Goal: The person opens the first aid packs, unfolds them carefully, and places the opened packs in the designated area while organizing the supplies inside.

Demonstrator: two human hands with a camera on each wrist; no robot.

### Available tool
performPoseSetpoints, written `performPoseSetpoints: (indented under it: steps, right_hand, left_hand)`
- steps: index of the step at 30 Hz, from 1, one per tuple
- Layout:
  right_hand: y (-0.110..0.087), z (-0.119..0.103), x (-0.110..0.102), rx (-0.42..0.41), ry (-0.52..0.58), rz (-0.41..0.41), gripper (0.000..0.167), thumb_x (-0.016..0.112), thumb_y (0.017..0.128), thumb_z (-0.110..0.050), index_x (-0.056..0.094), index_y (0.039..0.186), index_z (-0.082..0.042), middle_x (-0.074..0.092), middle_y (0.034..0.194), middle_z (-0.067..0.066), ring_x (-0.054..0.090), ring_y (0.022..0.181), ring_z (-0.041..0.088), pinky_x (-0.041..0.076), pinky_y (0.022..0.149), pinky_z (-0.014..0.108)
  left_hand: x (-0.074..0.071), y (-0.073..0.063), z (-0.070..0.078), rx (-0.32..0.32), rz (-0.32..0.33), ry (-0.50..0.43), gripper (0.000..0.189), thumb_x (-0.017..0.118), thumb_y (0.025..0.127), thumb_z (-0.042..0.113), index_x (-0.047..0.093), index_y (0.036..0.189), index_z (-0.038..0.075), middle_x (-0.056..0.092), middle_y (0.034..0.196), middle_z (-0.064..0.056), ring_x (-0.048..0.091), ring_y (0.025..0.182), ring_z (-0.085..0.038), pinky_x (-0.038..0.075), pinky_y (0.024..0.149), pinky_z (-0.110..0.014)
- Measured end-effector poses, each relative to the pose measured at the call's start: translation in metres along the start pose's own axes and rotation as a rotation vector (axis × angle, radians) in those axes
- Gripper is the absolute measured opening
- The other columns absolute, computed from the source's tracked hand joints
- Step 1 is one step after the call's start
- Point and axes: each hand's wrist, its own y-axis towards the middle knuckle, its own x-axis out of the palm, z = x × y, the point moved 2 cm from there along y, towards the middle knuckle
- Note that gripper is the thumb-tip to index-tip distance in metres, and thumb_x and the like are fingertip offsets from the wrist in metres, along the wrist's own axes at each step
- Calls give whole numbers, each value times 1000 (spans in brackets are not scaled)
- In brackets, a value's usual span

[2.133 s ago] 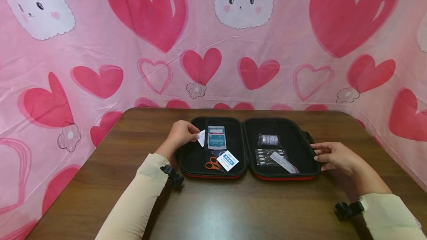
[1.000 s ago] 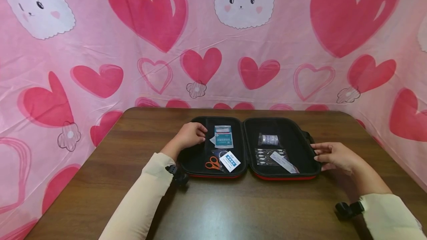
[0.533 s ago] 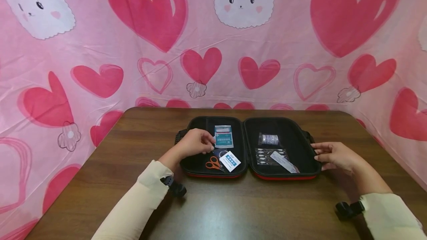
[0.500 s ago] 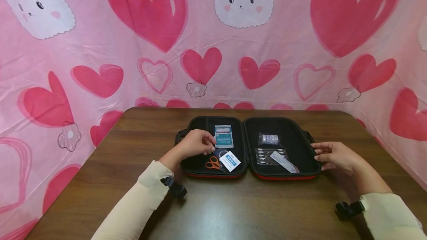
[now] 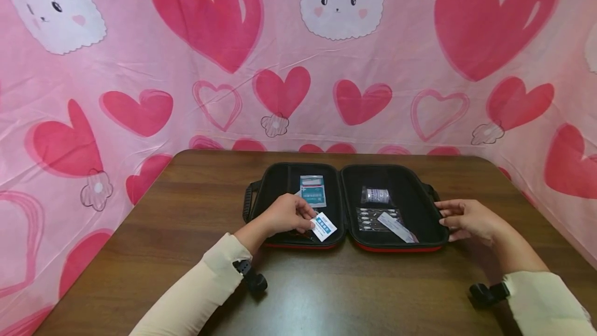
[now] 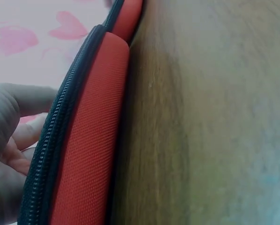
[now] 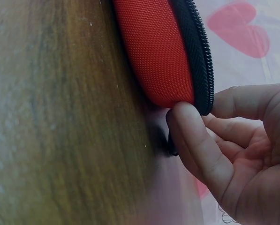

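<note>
A black-lined case with a red shell (image 5: 305, 246) lies unfolded on the table. In its left half, my left hand (image 5: 286, 215) pinches the left corner of a small white sachet with a blue label (image 5: 325, 226). That hand covers the orange-handled scissors. A teal-and-white packet (image 5: 313, 191) lies just behind it, partly over a white piece. My right hand (image 5: 471, 222) grips the case's right edge, thumb (image 7: 192, 126) against the red shell and a finger at the zipper (image 7: 204, 61). In the left wrist view, the case wall partly hides the left fingers (image 6: 29, 131).
The right half holds a rolled bandage in clear wrap (image 5: 377, 195), a pack of cotton swabs (image 5: 370, 219) and a slim white packet (image 5: 395, 226). A carry handle (image 5: 247, 204) sticks out left. The brown wooden table (image 5: 326, 294) meets a pink heart-patterned cloth (image 5: 396, 56) behind.
My left hand has moved from the left half's outer side to the sachet near its front. Earlier, the teal packet shifted right over the white piece. The right hand has stayed put.
</note>
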Motion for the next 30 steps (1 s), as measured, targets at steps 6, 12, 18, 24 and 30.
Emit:
performPoseSetpoints:
  steps: [6, 12, 18, 24, 30]
  right_hand:
    - [1, -2, 0, 7, -11, 2, 62, 63, 91, -1, 30, 139, 20, 62, 109, 14, 63, 83, 22, 59, 70, 42]
    - [1, -1, 0, 22, -17, 9, 61, 63, 92, 0, 30, 139, 20, 62, 108, 14, 63, 84, 22, 58, 71, 42]
    - [-1, -1, 0, 26, -17, 6, 61, 62, 92, 0, 29, 140, 20, 62, 107, 13, 63, 85, 23, 58, 71, 42]
    - [-1, 0, -1, 29, -19, 8, 60, 61, 93, 0, 29, 140, 19, 62, 108, 14, 63, 85, 24, 58, 72, 42]
    - [-1, 1, -2, 25, -20, 11, 60, 62, 93, -1, 30, 140, 19, 62, 111, 16, 63, 86, 24, 58, 72, 42]
  left_hand:
    - [-1, -3, 2, -9, 62, -49, 14, 72, 83, -3, 74, 95, 3, 69, 86, -6, 65, 70, -18, 58, 63, -32]
    - [-10, -7, 0, -11, 94, -132, 14, 70, 83, -2, 71, 97, 0, 68, 88, -9, 64, 75, -19, 58, 68, -31]
    - [-24, -14, -4, -12, 124, -186, 15, 68, 84, -2, 69, 98, -3, 68, 87, -12, 63, 74, -19, 59, 67, -33]
    - [-43, -21, -8, 6, 181, -204, 16, 67, 84, -3, 68, 100, -5, 68, 87, -14, 64, 71, -20, 59, 66, -34]
    - [-63, -31, -13, -15, 240, -200, 18, 68, 85, 0, 71, 102, -5, 69, 94, -15, 66, 75, -24, 59, 70, -36]
